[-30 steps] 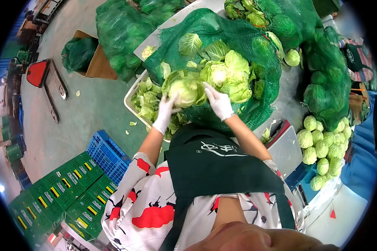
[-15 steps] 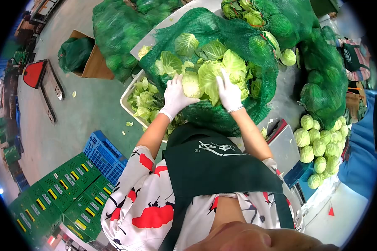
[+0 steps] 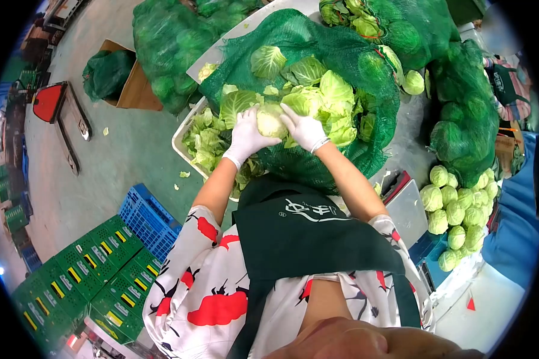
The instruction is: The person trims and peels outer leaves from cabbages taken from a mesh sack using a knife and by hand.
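A pale, partly stripped cabbage sits between my gloved hands, above a green mesh bag spread on the table. From the left side, my left hand is closed around the cabbage, thumb along its near side. My right hand presses its fingers against the right side of the same head. Loose outer leaves lie on the mesh just right of my right hand. Another broad leaf rests beyond my left fingers, and a single leaf lies farther back.
Left of the bag stands a white crate of trimmed leaves. Full mesh sacks and piled cabbages are at the right. Blue and green crates stand lower left; a red pallet jack is beyond.
My right hand has moved left from a large leaf onto the cabbage. That leaf now lies with the others to the right. My left hand keeps its hold, shifted slightly.
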{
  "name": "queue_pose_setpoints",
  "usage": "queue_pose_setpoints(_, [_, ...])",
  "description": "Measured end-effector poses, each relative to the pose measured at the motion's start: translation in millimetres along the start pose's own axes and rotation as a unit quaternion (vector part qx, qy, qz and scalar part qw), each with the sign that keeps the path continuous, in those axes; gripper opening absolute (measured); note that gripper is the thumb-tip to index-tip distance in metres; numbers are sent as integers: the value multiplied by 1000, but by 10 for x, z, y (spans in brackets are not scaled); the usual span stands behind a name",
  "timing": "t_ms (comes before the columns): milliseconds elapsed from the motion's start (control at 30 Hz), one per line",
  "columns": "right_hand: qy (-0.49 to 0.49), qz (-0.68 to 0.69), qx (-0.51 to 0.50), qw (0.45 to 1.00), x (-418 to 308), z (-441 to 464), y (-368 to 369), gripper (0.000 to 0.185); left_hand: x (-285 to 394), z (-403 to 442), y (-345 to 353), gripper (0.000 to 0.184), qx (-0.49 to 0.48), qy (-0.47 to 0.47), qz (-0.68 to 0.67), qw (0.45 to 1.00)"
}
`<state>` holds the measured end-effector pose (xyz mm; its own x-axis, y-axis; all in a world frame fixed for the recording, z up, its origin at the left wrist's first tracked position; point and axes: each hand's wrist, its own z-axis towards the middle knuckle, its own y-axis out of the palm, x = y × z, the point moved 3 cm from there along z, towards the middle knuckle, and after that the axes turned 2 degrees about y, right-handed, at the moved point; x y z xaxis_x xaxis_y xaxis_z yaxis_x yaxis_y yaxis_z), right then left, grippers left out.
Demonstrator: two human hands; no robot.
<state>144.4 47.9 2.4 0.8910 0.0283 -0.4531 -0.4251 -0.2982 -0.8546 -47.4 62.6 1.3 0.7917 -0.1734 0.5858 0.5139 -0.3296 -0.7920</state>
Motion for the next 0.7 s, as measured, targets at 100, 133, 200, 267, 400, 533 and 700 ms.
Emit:
queue_pose_setpoints(100, [138,70,-33,987,519,200,72,49,-128,-96,47,116,8,-7,-35,999])
queue_pose_setpoints(133, [104,69,4,992,670,224,186,50,-167,-120,37,116,13,-13,-48,999])
queue_pose_setpoints(200, [97,105,58,988,581,203,220,55,-161,-183,57,116,13,-43,-45,998])
queue_pose_setpoints(267, [115,126,60,983,319,145,147,60,-173,-124,87,116,22,-62,-58,996])
queue_pose_setpoints(400, [147,158,73,974,-78,-60,219,60,-140,-98,56,117,10,-69,-69,995])
queue_pose_setpoints(533, [140,239,94,956,286,59,472,37,-367,-178,111,117,31,-23,-129,991])
queue_pose_setpoints(700, [78,197,54,976,151,-139,390,33,-578,-560,104,109,59,-180,-293,937])
